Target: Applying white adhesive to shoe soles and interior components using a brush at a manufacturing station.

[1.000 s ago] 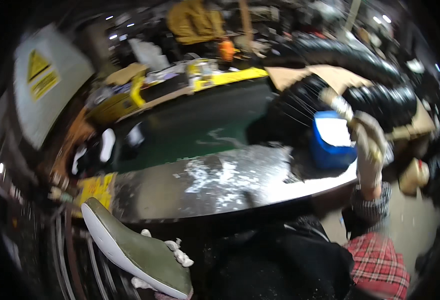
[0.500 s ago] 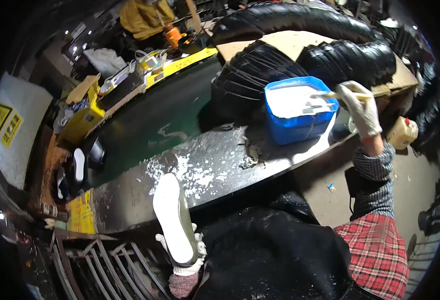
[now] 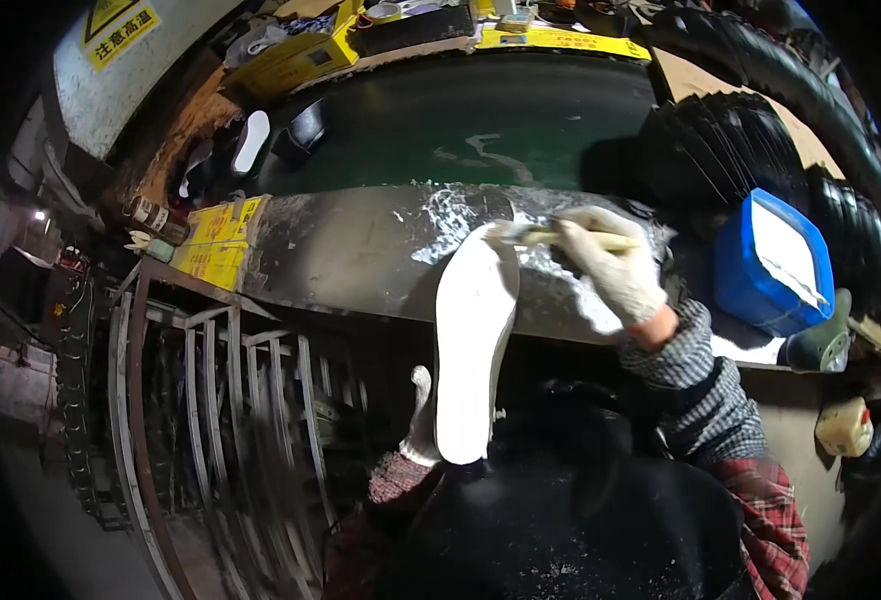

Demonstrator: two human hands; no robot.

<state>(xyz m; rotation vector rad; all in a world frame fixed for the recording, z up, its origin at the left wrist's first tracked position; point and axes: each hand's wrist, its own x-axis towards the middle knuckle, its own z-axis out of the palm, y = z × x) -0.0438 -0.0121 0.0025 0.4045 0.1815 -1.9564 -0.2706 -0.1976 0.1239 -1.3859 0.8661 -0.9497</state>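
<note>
A shoe (image 3: 472,350) with its sole turned up, coated white, lies over the table's near edge, toe pointing away from me. My left hand (image 3: 421,425), in a whitish glove, holds it from beneath near the heel; only the thumb side shows, and the shoe hides the other fingers. In my gloved right hand (image 3: 610,262) is a paintbrush (image 3: 535,236), gripped by its pale handle. Its bristles are at the sole's toe end. To the right stands a blue tub (image 3: 772,265) of white paste-like liquid.
White splatters mark the metal tabletop (image 3: 345,240), with a dark green belt (image 3: 400,130) behind it. Another white-soled shoe (image 3: 251,142) is at the far left. Metal racks (image 3: 210,390) stand at lower left. Black stacked pieces (image 3: 725,150) and a yellowish jug (image 3: 844,427) are on the right.
My right hand has moved left with the brush, from the blue tub to the shoe's toe. The view has swung left, and the shoe now appears nearer the middle.
</note>
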